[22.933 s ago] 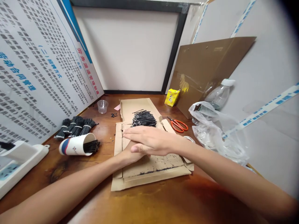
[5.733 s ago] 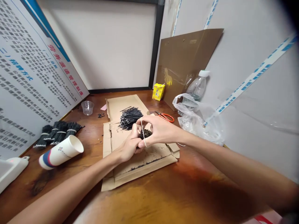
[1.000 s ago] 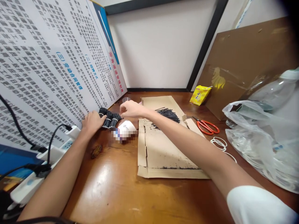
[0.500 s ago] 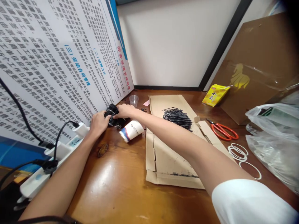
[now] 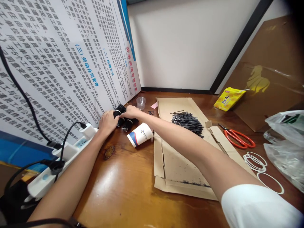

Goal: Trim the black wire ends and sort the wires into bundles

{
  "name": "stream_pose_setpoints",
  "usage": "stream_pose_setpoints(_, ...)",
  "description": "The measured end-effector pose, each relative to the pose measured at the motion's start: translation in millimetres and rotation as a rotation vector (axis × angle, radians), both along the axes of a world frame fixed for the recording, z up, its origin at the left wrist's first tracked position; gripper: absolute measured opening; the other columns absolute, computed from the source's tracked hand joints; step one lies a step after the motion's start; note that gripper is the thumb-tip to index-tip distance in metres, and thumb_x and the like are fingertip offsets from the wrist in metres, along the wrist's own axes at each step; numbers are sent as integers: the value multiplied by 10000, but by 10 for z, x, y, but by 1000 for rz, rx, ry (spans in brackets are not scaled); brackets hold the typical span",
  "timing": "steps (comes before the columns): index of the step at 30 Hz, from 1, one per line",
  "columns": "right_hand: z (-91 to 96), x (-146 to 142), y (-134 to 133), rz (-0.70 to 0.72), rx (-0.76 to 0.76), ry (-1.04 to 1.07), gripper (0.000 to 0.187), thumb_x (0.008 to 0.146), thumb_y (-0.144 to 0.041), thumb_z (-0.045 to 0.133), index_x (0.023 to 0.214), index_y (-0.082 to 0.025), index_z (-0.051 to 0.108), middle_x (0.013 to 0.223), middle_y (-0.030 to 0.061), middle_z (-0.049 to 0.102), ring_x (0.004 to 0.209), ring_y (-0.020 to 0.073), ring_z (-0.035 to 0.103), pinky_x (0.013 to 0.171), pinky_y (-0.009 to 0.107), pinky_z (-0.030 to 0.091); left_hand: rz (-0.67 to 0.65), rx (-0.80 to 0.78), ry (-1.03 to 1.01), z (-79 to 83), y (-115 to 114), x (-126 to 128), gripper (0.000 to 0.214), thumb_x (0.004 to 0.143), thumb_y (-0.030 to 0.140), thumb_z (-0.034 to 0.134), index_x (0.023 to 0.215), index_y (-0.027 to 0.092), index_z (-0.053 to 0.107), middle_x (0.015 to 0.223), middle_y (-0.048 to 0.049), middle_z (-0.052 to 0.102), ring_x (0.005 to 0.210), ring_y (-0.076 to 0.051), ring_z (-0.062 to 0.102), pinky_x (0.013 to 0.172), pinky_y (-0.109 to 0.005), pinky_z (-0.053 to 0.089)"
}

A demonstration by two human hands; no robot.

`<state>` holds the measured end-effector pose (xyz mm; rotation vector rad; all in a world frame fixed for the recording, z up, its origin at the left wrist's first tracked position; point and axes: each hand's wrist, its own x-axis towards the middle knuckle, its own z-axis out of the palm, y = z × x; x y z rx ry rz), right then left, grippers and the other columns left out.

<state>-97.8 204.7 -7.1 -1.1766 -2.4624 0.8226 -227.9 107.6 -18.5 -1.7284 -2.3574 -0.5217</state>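
My left hand (image 5: 108, 123) is closed around the left side of a bundle of thin black rods (image 5: 120, 108), tied with a white band, at the foot of the printed board. On the bundle's right side, the fingers of my right hand (image 5: 131, 112) pinch it too. More banded black rods (image 5: 127, 124) lie just below and partly under my right hand. A white paper cup (image 5: 140, 135) with a blue and red pattern rests on its side near them. Loose black rods (image 5: 187, 123) are heaped on a flattened cardboard sheet (image 5: 173, 158), beyond my right forearm.
A clear plastic cup (image 5: 141, 103) stands behind my right hand. To the right are red-handled scissors (image 5: 238, 138), white rubber bands (image 5: 255, 162), a yellow packet (image 5: 228, 98), plastic bags (image 5: 285, 145) and a brown box (image 5: 273, 63). A power strip (image 5: 45, 180) with cables runs along the left.
The whole view has shifted, so things appear further right. Both hands stay at the banded black rods, with only slight finger movement; the held bundle's white band shows more clearly.
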Motion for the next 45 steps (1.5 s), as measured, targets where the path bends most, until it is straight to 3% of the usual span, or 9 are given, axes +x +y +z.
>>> stream_pose_setpoints(7, -74, 59, 59, -123, -75, 24, 450, 759, -400, 710, 1108, -130, 623, 1118, 174, 688, 956, 273, 678, 729, 324, 535, 22, 2, -3, 13, 25, -5, 380, 851, 396, 569, 1172, 231, 688, 1176, -119, 690, 1082, -344, 628, 874, -416, 502)
stream_pose_setpoints(15, 6, 102, 190, -158, -113, 75, 258, 805, -253, 680, 1019, -117, 631, 918, 126, 708, 630, 183, 645, 552, 285, 514, 46, 15, -8, 13, 34, 7, 394, 838, 418, 564, 1159, 239, 706, 1124, -117, 711, 1054, -359, 641, 853, -427, 500)
stream_pose_setpoints(22, -7, 174, 157, -173, 47, 82, 277, 834, -265, 626, 1053, -96, 622, 1031, 189, 673, 824, 279, 664, 679, 369, 526, 73, 2, -19, 3, 34, 106, 505, 860, 577, 524, 1153, 184, 648, 1176, -176, 656, 1095, -395, 603, 881, -479, 488)
stream_pose_setpoints(24, 8, 286, 78, -134, 151, 96, 268, 862, -239, 559, 1087, -106, 617, 1149, 205, 638, 982, 318, 624, 783, 412, 503, 78, -7, -19, -2, 30, 140, 566, 839, 625, 539, 1171, 172, 614, 1195, -193, 633, 1124, -407, 582, 891, -495, 486)
stream_pose_setpoints(26, 28, 412, -18, -20, 244, 110, 244, 846, -179, 537, 1067, -163, 639, 1200, 143, 631, 1082, 297, 572, 877, 399, 459, 83, -15, -19, -10, 28, 161, 592, 825, 639, 557, 1188, 172, 584, 1215, -199, 614, 1158, -411, 559, 905, -498, 483)
stream_pose_setpoints(29, 35, 557, -132, 418, 435, 26, 286, 770, -118, 600, 1020, -228, 683, 1132, 38, 669, 1067, 230, 521, 907, 320, 408, 90, -23, -19, -24, 26, 175, 573, 832, 625, 561, 1191, 178, 564, 1234, -195, 597, 1186, -401, 541, 928, -490, 476)
stream_pose_setpoints(32, -5, 611, -133, 694, 711, -128, 349, 782, -97, 604, 1101, -212, 686, 1069, 52, 693, 1006, 241, 458, 861, 347, 377, 99, -28, -21, -36, 19, 179, 540, 833, 588, 577, 1190, 184, 554, 1239, -177, 591, 1194, -381, 538, 942, -477, 474)
stream_pose_setpoints(36, -96, 621, 30, 665, 893, -194, 308, 844, -75, 561, 1098, -189, 694, 1025, 80, 698, 948, 247, 428, 806, 367, 363, 101, -28, -20, -43, 6, 182, 539, 841, 598, 567, 1191, 190, 542, 1245, -162, 585, 1210, -363, 528, 953, -472, 473)
stream_pose_setpoints(45, -244, 595, 94, 627, 947, -159, 381, 881, 11, 410, 1159, -149, 616, 1157, 110, 595, 1018, 230, 423, 845, 348, 437, 78, -15, -18, -98, 15, 169, 493, 866, 565, 551, 1175, 180, 541, 1238, -177, 576, 1210, -373, 514, 959, -492, 466)
